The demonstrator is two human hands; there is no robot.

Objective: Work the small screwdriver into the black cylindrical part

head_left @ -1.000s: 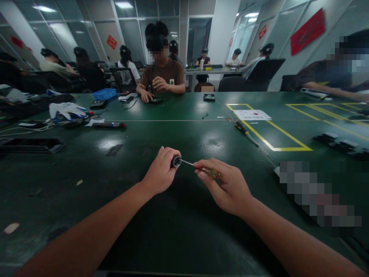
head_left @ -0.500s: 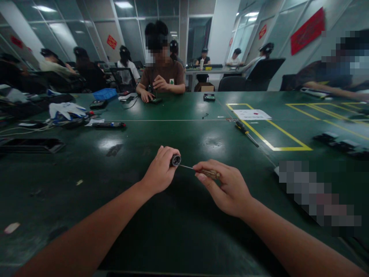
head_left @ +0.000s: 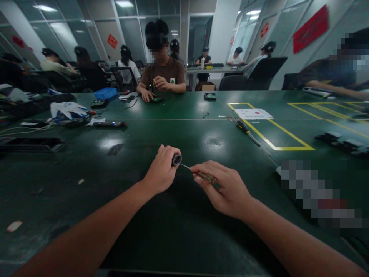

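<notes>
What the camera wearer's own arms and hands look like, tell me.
The left hand and right hand are bare and ungloved, with no visible rings. The left forearm and right forearm show no sleeve, watch, bracelet or marking.

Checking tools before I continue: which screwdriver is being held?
The amber-handled screwdriver, gripped in the right hand. The black-and-yellow-handled screwdriver lies on the table beside yellow tape.
</notes>
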